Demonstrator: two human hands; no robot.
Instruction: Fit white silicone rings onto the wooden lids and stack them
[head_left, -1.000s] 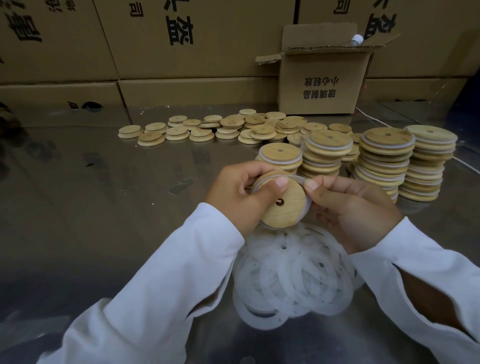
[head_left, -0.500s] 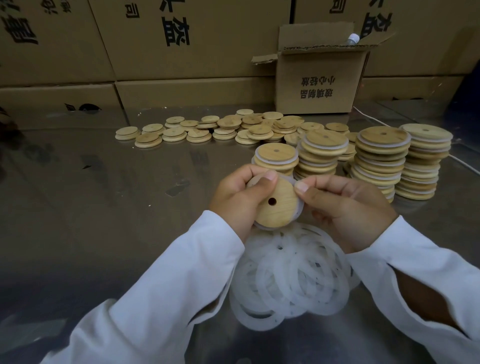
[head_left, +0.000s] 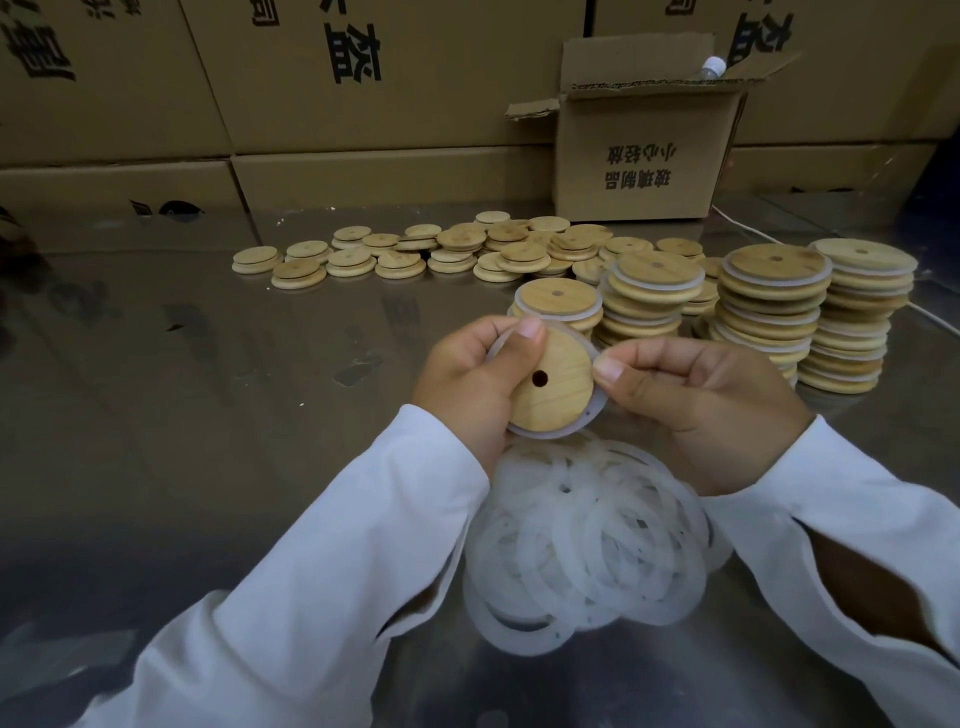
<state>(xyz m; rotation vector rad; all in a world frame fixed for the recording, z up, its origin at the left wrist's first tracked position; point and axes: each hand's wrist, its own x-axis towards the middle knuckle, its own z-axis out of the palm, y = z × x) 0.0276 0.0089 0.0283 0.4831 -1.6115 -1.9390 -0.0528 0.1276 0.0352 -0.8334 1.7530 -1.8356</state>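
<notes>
White silicone is showing along the lower and right edge of the wooden lid (head_left: 553, 387), which is sitting in the person's hands at the centre of the frame, holed face tilting toward the camera, just above the heap of loose rings (head_left: 587, 545) on the steel table (head_left: 208, 415). The left hand (head_left: 467, 376) is gripping the lid, thumb pressing over its upper left rim, fingers curling behind it. The right hand (head_left: 696, 410) is pinching the ring (head_left: 597, 408) at the lid's right edge between thumb and curled fingers. The fitting step seems to be nearing its end: the ring is lying around most of the visible rim, and the right hand is probably working the last stretch into place. The next move is likely calling for an even seating all round, then for setting the lid squarely on the short stack (head_left: 558, 306) just beyond the hands, so it is not toppling. Taller finished stacks (head_left: 769, 312) are standing at the right; bare lids (head_left: 405, 257) are waiting across the upper middle.

The lid's back and the fingers behind it are being hidden, so whether the ring is sitting in a groove there cannot be told. The ring's upper left arc is passing under the left thumb. Both sleeves (head_left: 363, 519) are running off the lower frame.
</notes>
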